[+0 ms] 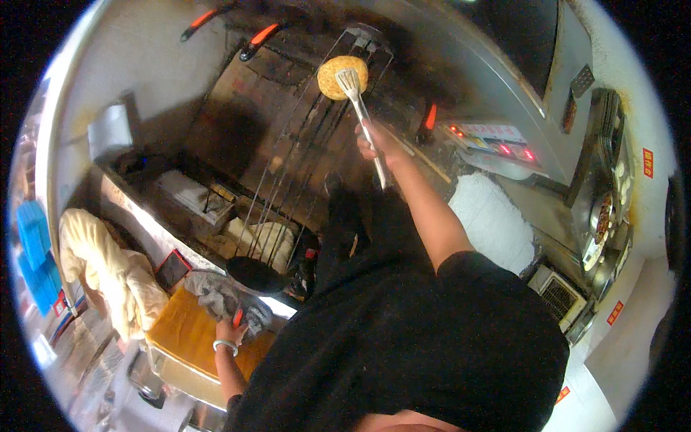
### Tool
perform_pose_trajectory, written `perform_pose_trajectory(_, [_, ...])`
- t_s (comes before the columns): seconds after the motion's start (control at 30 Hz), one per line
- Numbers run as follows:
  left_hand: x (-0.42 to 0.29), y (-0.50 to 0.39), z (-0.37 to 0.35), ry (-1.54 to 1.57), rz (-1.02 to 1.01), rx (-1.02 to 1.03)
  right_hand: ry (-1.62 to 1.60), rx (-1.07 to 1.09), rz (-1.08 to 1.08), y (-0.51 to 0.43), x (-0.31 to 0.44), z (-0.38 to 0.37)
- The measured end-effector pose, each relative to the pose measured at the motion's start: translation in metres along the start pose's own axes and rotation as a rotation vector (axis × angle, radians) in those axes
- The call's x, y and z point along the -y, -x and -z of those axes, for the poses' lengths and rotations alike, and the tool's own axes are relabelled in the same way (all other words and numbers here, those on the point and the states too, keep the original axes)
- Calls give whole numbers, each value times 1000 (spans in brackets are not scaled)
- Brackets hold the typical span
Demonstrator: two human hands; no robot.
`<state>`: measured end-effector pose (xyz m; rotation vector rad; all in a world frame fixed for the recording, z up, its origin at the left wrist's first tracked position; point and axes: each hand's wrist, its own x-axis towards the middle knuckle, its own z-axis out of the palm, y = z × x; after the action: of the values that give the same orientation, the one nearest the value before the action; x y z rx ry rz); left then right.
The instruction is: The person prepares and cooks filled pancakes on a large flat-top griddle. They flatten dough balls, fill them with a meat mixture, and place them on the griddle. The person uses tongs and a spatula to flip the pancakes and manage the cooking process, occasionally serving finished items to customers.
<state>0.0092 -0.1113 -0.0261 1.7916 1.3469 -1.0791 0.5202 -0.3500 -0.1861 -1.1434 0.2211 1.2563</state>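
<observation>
My right hand (378, 143) grips a pair of metal serving tongs (363, 116) partway along. The slotted head of the tongs lies over a round golden flatbread (327, 78), above the far end of a long wire rack (286, 162). My left hand (232, 331), with a pale bangle at the wrist, is at the lower left, closed on a red-orange and black handle (238, 317). A grey cloth (216, 294) lies beside that hand, over a yellow-brown surface (189, 326). What the handle belongs to is hidden.
A dark round pan (256, 274) sits at the rack's near end. Cream cloth (108, 264) and a red-edged phone-like device (173, 269) lie to the left. Other red-orange handles (263, 36) stand around the dark work area. A lit control panel (494, 141) is at right, near stacked trays (602, 135).
</observation>
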Motion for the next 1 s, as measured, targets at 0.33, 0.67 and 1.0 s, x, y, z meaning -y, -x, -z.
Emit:
perform_pose_trajectory(0.33, [16,-12,-9,-160,-28,-81,382,-277,-66,75,-37,-17])
perform_pose_trajectory(0.67, [38,-19,-12,-156,-38,-62,1588,-885,473,-14,-8,-6])
perform_pose_trajectory(1.0, [-102,-70,11,-132,-283,-214,-161,203,23,91,39,-20])
